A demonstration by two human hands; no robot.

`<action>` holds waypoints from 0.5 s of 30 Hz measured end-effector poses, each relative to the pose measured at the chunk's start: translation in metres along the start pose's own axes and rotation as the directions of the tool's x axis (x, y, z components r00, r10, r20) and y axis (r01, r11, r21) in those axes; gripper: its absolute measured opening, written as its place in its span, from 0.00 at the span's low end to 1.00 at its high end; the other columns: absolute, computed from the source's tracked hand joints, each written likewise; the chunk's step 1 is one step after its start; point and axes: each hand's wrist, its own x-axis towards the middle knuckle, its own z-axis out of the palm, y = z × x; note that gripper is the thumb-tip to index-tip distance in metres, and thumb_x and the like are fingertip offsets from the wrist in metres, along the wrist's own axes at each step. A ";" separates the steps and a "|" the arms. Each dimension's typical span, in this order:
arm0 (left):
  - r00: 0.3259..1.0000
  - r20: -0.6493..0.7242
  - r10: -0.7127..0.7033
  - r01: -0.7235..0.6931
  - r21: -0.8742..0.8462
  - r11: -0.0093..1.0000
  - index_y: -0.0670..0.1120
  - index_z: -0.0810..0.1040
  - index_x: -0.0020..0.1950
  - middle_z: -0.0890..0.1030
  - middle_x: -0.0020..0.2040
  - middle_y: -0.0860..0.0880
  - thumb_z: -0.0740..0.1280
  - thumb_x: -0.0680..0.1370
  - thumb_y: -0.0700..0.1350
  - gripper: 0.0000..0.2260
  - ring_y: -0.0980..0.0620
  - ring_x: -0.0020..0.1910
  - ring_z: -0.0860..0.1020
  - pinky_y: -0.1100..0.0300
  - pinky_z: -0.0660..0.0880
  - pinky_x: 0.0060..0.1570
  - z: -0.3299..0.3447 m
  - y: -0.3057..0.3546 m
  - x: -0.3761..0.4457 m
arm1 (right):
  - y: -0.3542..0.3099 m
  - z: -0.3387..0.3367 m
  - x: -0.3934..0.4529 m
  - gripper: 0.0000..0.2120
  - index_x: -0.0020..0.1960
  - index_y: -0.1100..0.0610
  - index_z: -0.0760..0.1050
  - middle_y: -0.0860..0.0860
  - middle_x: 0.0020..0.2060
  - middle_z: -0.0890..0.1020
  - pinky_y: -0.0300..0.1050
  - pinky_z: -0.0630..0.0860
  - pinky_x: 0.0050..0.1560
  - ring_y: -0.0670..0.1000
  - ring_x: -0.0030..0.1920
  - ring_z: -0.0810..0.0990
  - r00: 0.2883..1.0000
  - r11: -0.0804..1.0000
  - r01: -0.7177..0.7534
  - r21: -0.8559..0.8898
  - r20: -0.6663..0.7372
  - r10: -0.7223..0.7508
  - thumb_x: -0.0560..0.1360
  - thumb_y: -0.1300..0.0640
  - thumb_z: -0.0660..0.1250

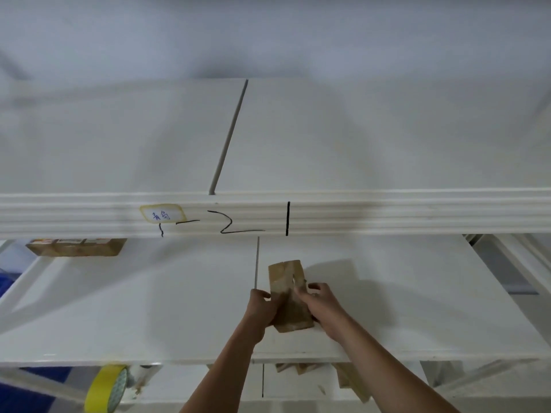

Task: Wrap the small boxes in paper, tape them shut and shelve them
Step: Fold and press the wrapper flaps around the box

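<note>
A small box wrapped in brown paper (286, 289) stands on the white middle shelf board (149, 308), just right of the board's seam. My left hand (260, 308) grips its left side and my right hand (320, 305) grips its right side, fingers curled over the paper. Another brown wrapped box (76, 247) lies far back on the left of the same shelf, partly hidden by the upper shelf's front rail (387, 214).
The rail bears a yellow-edged label (162, 214) and black marker strokes. A yellow tape roll (108, 389) sits on the level below at the lower left. Brown paper pieces (351, 380) lie below the shelf edge. A blue bin (9, 281) is at the far left.
</note>
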 end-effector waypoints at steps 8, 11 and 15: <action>0.983 0.098 0.155 -0.129 -0.227 0.965 0.39 0.80 0.60 0.87 0.49 0.44 0.76 0.74 0.49 0.20 0.46 0.49 0.85 0.48 0.82 0.54 0.004 -0.007 -0.004 | -0.001 -0.001 -0.002 0.24 0.66 0.51 0.75 0.48 0.56 0.82 0.46 0.80 0.51 0.50 0.54 0.82 0.994 0.989 0.107 -0.104 -0.016 -0.109 0.76 0.38 0.68; 0.978 0.057 0.202 -0.184 -0.231 0.955 0.39 0.82 0.58 0.87 0.46 0.45 0.76 0.75 0.44 0.15 0.46 0.48 0.85 0.48 0.82 0.53 0.009 -0.008 -0.005 | 0.002 0.002 -0.003 0.18 0.66 0.51 0.73 0.48 0.58 0.81 0.40 0.74 0.44 0.47 0.53 0.79 0.990 0.983 0.138 -0.122 -0.015 -0.141 0.81 0.43 0.64; 0.980 0.090 0.176 -0.152 -0.224 0.963 0.39 0.78 0.63 0.86 0.50 0.42 0.78 0.72 0.44 0.22 0.44 0.50 0.85 0.46 0.82 0.54 0.007 -0.006 -0.003 | 0.006 0.001 0.000 0.18 0.67 0.51 0.72 0.48 0.58 0.80 0.41 0.74 0.43 0.48 0.53 0.79 0.992 0.990 0.111 -0.086 -0.046 -0.115 0.80 0.45 0.65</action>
